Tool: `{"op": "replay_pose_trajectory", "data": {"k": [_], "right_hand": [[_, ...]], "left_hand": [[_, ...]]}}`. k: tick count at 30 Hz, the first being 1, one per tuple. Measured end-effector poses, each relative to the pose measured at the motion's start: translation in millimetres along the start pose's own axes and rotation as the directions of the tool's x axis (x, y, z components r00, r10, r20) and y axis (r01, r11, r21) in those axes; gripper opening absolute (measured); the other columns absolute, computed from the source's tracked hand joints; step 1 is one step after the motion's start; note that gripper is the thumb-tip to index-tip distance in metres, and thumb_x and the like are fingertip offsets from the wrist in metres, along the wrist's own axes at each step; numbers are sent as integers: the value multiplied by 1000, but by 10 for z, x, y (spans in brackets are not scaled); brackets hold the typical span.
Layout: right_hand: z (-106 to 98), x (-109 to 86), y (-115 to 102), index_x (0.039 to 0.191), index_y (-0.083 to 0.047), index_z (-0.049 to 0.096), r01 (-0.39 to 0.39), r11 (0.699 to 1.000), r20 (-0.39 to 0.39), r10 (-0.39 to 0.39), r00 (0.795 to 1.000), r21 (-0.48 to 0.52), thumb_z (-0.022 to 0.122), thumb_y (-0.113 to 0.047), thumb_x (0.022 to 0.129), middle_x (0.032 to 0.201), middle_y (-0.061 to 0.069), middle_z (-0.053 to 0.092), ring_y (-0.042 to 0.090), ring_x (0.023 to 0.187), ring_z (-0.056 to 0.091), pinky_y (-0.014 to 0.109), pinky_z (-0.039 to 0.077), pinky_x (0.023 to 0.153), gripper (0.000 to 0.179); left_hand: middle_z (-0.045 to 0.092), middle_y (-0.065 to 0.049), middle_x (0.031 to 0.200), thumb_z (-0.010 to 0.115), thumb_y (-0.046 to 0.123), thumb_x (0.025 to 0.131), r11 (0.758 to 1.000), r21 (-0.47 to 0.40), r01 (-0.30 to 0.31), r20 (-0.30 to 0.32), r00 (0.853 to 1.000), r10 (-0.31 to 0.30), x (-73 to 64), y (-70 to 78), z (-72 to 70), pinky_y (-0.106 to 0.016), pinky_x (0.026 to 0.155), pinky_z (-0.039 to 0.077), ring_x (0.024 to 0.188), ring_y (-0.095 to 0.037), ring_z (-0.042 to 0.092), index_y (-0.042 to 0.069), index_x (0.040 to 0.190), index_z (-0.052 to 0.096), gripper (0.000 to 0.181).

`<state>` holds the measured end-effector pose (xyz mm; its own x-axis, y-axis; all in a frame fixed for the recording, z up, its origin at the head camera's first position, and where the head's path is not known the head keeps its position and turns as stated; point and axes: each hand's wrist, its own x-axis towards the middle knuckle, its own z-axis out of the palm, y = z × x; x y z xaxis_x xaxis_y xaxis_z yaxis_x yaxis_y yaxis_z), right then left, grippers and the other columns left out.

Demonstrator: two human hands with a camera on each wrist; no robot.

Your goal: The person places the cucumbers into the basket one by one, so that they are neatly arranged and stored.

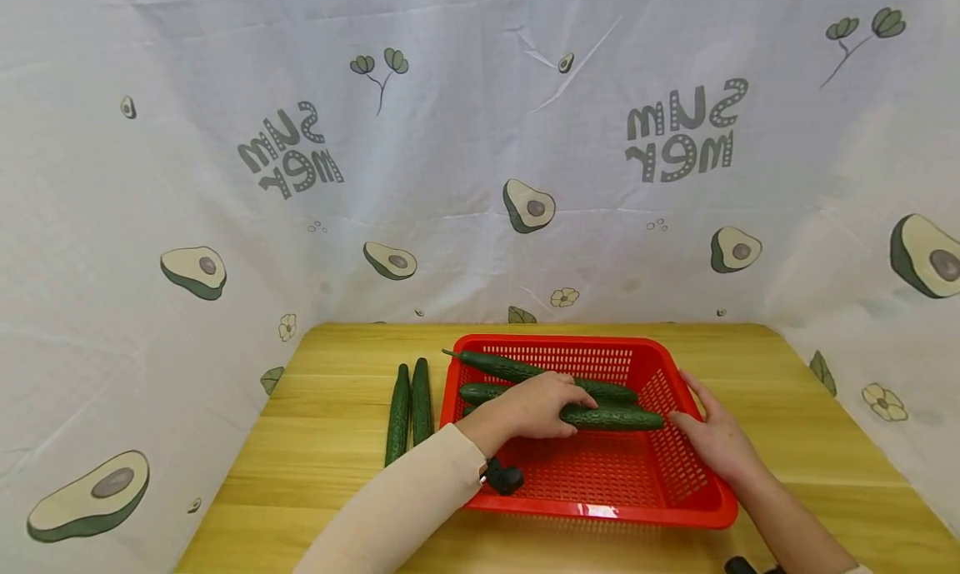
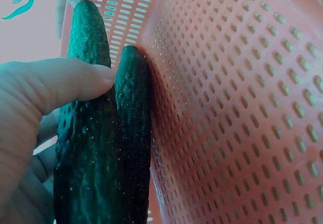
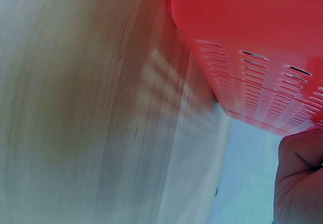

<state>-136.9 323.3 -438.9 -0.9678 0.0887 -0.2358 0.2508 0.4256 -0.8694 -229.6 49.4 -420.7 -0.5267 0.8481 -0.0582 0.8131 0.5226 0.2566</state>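
1. Pale cloth (image 1: 450, 157) printed with avocados and flowers hangs across the upper frame, behind a wood-grained table (image 1: 330, 441).
2. Left of centre on the table, the outer cucumber (image 1: 398, 416) and the inner cucumber (image 1: 422, 399) lie side by side just outside the basket, their long axes running up and down the frame.
3. From the bottom edge, a cream sleeve (image 1: 397, 507) leads to the left hand (image 1: 536, 405), which reaches over the red basket (image 1: 660, 516) near the frame's centre.
4. That hand's fingers and thumb are closed around the held cucumber (image 1: 618, 417), thumb across it; it lies within the grip and inside the basket's outline, its free end projecting rightward, long axis roughly sideways. Left is the nearer hand to it.
5. Behind the grip, towards the top of the basket, the stemmed cucumber (image 1: 495, 363) slants across, its stem over the left rim; another cucumber (image 1: 480, 392) lies between.
6. At the right, the right hand (image 1: 712, 441) grips the basket's right rim, thumb inward, pointing towards the held cucumber's free end.
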Motion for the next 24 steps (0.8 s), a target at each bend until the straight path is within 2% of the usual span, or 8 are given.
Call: {"op": "replay_pose_trajectory", "data": {"k": [10, 18, 24], "right_hand": [[2, -14, -16, 165, -27, -6, -17, 1000, 6, 17, 1000, 12, 45, -26, 108, 141, 43, 42, 23, 84, 73, 46, 63, 69, 77], [-16, -3, -11, 165, -28, -7, -16, 1000, 19, 15, 1000, 22, 45, -27, 109, 143, 43, 40, 24, 87, 74, 47, 63, 70, 77], [-12, -1, -4, 165, -29, -8, -22, 999, 23, 22, 999, 24, 44, -28, 109, 143, 43, 41, 24, 87, 74, 48, 63, 70, 76]], "left_hand": [[64, 10, 131, 76, 28, 93, 1000, 2, 25, 39, 999, -25, 6, -25, 25, -21, 102, 49, 117, -6, 61, 32, 136, 64, 45], [65, 11, 131, 75, 34, 93, 995, 99, 35, 36, 999, -39, 42, -33, 43, -32, 111, 45, 122, -8, 59, 35, 135, 64, 43], [65, 11, 126, 76, 34, 93, 989, 141, 47, 50, 997, -54, 42, -26, 72, -32, 107, 45, 120, -11, 58, 35, 134, 65, 42]]}}
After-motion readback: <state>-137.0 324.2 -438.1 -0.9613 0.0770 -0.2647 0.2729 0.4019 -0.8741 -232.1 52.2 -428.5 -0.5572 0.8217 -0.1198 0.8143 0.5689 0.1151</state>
